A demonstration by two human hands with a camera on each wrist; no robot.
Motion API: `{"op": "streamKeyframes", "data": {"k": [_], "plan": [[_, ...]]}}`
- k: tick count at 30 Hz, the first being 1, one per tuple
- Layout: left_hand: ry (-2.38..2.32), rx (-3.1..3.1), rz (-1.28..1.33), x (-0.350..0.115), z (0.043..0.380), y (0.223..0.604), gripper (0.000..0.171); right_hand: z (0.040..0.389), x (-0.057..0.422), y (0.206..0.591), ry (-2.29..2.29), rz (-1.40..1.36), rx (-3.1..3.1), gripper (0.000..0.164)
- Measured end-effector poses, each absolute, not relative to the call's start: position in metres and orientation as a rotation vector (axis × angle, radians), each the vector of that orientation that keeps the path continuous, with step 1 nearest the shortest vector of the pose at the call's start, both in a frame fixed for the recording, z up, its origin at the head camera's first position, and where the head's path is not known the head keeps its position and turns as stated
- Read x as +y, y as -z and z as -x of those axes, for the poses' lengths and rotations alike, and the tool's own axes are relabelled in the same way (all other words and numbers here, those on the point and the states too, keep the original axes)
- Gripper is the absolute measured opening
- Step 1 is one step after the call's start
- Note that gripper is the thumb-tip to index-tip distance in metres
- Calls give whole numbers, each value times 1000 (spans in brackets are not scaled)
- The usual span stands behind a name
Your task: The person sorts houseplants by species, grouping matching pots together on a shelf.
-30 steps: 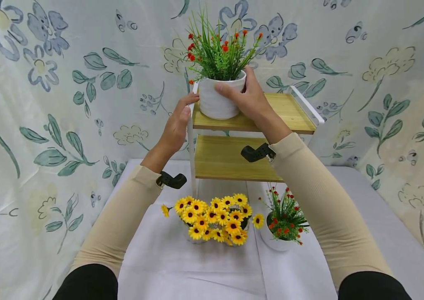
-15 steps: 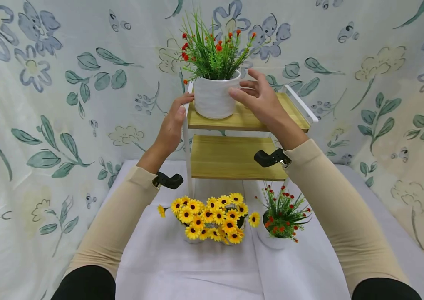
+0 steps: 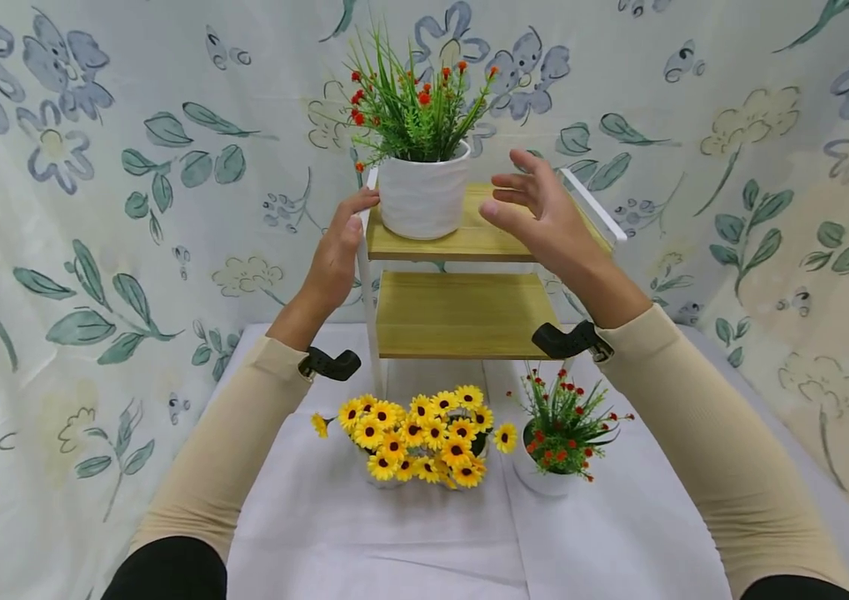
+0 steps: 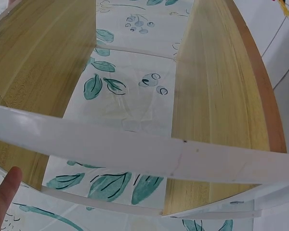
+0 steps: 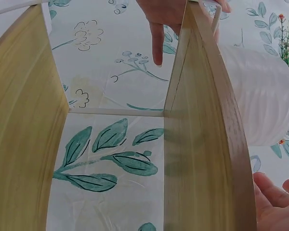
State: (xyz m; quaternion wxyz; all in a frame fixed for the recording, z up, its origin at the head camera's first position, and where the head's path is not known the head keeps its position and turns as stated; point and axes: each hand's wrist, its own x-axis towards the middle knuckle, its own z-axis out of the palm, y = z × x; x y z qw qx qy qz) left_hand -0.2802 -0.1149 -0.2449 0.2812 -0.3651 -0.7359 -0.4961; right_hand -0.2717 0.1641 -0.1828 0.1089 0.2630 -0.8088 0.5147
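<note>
A white ribbed pot (image 3: pixel 424 200) with green grass and red flowers stands upright on the left part of the top board of a small wooden shelf rack (image 3: pixel 480 246). My left hand (image 3: pixel 334 254) holds the rack's top left side, fingers over the white rail close to the pot. One fingertip (image 4: pixel 10 185) shows in the left wrist view; that hand's other fingers are outside it. My right hand (image 3: pixel 544 208) hovers over the top board, right of the pot and apart from it, fingers spread. In the right wrist view its fingers (image 5: pixel 274 197) show at the lower right, holding nothing.
On the white-covered table (image 3: pixel 454 542), yellow daisy-like flowers (image 3: pixel 424 437) stand in front of the rack. A second white pot (image 3: pixel 544 479) with red flowers is to their right. The lower board (image 3: pixel 465 317) lies under the top one. Patterned cloth (image 3: pixel 132 275) hangs behind.
My right hand has let go of the white pot and drawn back to the right, its fingers spreading. The pot stays on the top board; my left hand keeps its place at the rack.
</note>
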Motion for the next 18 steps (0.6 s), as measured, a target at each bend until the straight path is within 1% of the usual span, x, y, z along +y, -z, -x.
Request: {"op": "streamKeyframes", "data": {"k": [6, 13, 18], "plan": [[1325, -1951, 989, -116, 281, 244, 55, 258, 173, 185, -1487, -806, -2359, 78], [1342, -1963, 994, -114, 282, 244, 60, 236, 190, 187, -1493, -849, -2313, 75], [1340, -1985, 972, -116, 281, 245, 50, 218, 201, 192, -1563, -919, -2232, 73]]}}
